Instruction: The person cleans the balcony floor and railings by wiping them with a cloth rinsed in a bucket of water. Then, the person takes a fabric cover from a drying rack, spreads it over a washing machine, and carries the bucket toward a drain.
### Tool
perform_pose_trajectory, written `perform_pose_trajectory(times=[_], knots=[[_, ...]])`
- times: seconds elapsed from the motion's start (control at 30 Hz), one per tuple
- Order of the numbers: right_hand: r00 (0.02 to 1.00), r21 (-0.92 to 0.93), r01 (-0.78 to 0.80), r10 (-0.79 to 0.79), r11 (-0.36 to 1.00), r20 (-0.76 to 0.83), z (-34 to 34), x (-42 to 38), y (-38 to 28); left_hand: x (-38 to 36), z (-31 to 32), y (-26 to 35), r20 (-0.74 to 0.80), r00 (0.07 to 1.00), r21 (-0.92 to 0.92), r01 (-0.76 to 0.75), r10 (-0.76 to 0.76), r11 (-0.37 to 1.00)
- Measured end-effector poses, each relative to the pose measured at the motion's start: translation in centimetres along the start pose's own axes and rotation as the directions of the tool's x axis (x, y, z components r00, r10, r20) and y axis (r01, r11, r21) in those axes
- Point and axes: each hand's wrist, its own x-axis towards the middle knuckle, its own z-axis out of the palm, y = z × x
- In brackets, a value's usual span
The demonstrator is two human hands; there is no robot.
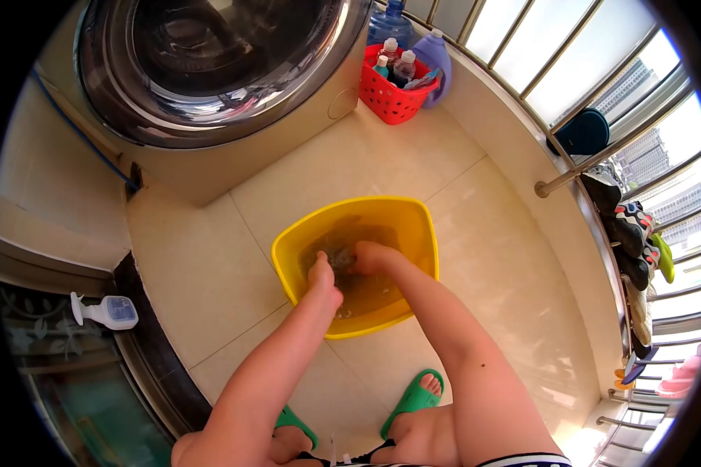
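A yellow plastic basin (422,233) with brownish, murky water stands on the floor before me. Both of my hands reach down into it. Between them is a dark grey, crumpled wet thing (339,260), perhaps a cloth; its kind is not clear. My left hand (323,279) is closed at its left side, with the fingers partly hidden. On the other side, my right hand (371,258) is curled and closed on it too, fingertips out of sight.
Ahead stands a front-loading washing machine (288,152). A red basket (393,103) of bottles sits by the wall, beside a purple jug (435,58). At left lies a white spray bottle (113,312). Shoes (632,226) line the railing ledge. Green slippers (414,397) are on my feet.
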Motion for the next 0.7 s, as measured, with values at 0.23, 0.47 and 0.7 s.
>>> perform_pose_trajectory(times=[0.23, 0.47, 0.7], knots=[[0.981, 0.027, -0.008, 0.013, 1.000, -0.196, 1.2, 0.3, -1.1, 1.0, -0.9, -0.1, 0.090, 0.995, -0.021, -0.038, 0.040, 0.999], [0.894, -0.040, -0.275, 0.241, 0.961, -0.378, -1.2, -1.9, -1.8, -1.3, 0.3, 0.5, 0.043, 0.999, 0.014, 0.007, -0.008, 1.000], [0.988, 0.859, 0.148, -0.048, 0.490, -0.143, -5.4, -6.7, -2.8, -5.2, 2.4, 1.3, 0.018, 0.994, 0.230, 0.096, -0.103, 0.968]])
